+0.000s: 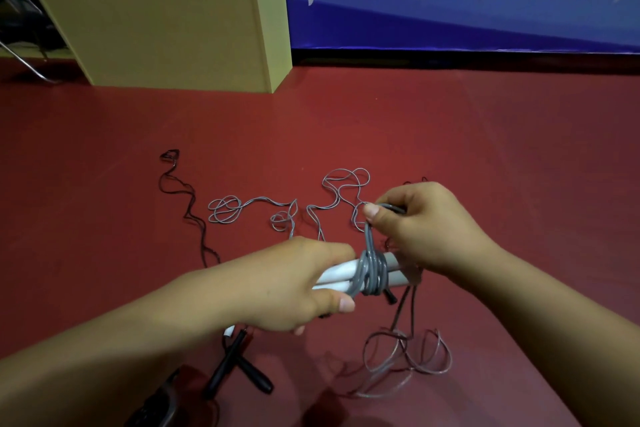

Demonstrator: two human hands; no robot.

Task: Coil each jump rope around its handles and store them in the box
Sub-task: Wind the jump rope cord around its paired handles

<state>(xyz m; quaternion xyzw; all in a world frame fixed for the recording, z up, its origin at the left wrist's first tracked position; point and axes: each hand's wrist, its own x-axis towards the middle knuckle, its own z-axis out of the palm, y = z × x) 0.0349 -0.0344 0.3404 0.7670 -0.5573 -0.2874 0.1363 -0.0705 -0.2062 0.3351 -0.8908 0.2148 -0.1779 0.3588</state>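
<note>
Red floor, tall yellow cardboard box point(166, 17) at back. Left hand point(294, 288) grips paired white-grey plastic handles point(346, 274), steadying them; right hand point(426, 225) pinches thin grey rope point(369, 246) taut above its coils, presumably for tight wraps. Black-handled rope point(239, 367) awaits.
</note>
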